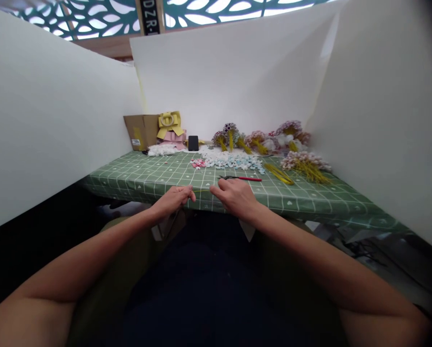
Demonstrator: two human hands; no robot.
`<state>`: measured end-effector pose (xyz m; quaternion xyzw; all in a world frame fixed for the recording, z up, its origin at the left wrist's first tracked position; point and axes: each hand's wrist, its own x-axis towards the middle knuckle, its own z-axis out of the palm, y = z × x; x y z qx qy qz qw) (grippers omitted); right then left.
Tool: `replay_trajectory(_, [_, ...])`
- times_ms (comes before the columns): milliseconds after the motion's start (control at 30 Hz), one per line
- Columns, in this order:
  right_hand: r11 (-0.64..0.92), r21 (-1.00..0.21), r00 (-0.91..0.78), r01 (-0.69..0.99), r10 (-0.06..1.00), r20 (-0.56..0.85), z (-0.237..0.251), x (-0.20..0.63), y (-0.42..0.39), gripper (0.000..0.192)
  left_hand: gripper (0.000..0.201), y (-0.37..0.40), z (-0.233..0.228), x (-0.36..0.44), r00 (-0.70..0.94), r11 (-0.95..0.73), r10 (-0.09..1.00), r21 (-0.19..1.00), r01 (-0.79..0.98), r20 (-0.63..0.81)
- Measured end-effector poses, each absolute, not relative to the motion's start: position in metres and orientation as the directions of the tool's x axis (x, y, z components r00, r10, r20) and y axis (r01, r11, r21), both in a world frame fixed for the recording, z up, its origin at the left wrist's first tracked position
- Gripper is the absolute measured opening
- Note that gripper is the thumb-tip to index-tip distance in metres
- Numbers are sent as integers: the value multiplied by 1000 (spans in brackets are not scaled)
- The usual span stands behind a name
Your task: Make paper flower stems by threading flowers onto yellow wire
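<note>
A thin yellow wire [202, 190] stretches between my two hands at the table's front edge. Its left end is pinched by the fingers of my left hand [175, 197]. At the other end the fingers of my right hand [236, 193] are closed on it, seen from the back of the hand. Just beyond the right hand lies a pair of pliers [250, 179] with a red handle. Loose light-blue and white petal-like pieces [237, 162] are spread behind that, with a small pink-red cluster [197, 164] at their left.
A bundle of yellow wires [279, 174] and bunches of pale bead-like stems [306, 164] lie on the right of the green checked tablecloth [147, 180]. At the back stand a cardboard box [140, 131], a yellow bow [169, 126] and a black phone [193, 143]. White panels enclose the table.
</note>
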<state>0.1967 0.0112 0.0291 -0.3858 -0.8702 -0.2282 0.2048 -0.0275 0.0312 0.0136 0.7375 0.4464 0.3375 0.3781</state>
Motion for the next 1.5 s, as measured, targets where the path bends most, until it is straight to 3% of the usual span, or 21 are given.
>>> replay_trajectory(33, [602,237,-622,762,582,523,29,197,11,26,50,32,13,-28,390,-334,905,854,399,172])
replay_trajectory(100, [646,90,-593,758,625,508,33,201,11,23,48,29,17,-30,425,-475,858,761,442,289])
replay_trajectory(200, [753,-375,-666,540,655,357,44,211,14,23,44,17,34,-35,499,-739,671,432,518,549])
replay_trajectory(267, [677,-647,-784,353,591,191,49,218,17,28,39,9,44,-38,574,-835,506,198,513,644])
replay_trajectory(300, [626,-712,-817,319,563,128,51,220,18,30,38,7,48,-38,597,-850,458,129,510,658])
replay_trajectory(367, [617,-688,-791,382,603,101,49,219,19,30,40,7,49,-37,584,-829,506,172,531,635])
replay_trajectory(467, [677,-301,-581,671,733,353,40,209,19,24,46,16,37,-30,448,-565,821,611,554,353])
replay_trajectory(567, [609,146,-578,780,611,540,31,201,18,22,45,25,21,-24,333,-181,942,887,424,33])
replay_trajectory(633, [609,239,-625,756,565,538,29,200,18,26,44,28,15,-24,349,-159,937,920,357,26])
replay_trajectory(733, [693,-2,-597,720,621,508,33,207,20,23,44,24,20,-28,426,-441,868,793,420,257])
replay_trajectory(833, [729,-480,-691,488,658,298,42,218,24,28,40,15,34,-35,517,-750,658,421,510,547])
replay_trajectory(900, [630,-676,-785,382,607,122,47,223,25,33,36,10,43,-38,584,-830,521,210,517,622])
replay_trajectory(933, [600,-703,-797,381,598,79,47,223,25,34,36,9,46,-38,592,-835,503,177,521,630])
replay_trajectory(1000, [632,-621,-732,463,668,134,45,220,24,31,40,11,45,-36,547,-788,595,293,541,589])
replay_trajectory(1067, [667,-377,-571,643,745,345,37,211,22,25,45,16,36,-32,438,-630,777,563,535,452])
replay_trajectory(1133, [629,-70,-512,774,688,513,29,203,20,23,47,22,25,-27,353,-397,902,795,459,247])
replay_trajectory(1233, [614,188,-608,767,601,518,24,197,16,31,46,26,15,-24,327,-231,938,908,350,112])
replay_trajectory(1267, [627,172,-614,760,605,507,25,198,15,31,45,26,15,-24,347,-273,927,893,357,145])
replay_trajectory(1333, [686,-13,-597,728,643,480,31,202,15,28,45,21,21,-26,386,-468,868,777,421,313])
replay_trajectory(1400, [743,-309,-642,593,668,375,41,210,14,26,43,14,32,-31,431,-684,729,534,497,532])
replay_trajectory(1500, [670,-645,-811,367,570,131,53,220,14,33,35,6,46,-38,553,-846,443,125,518,706])
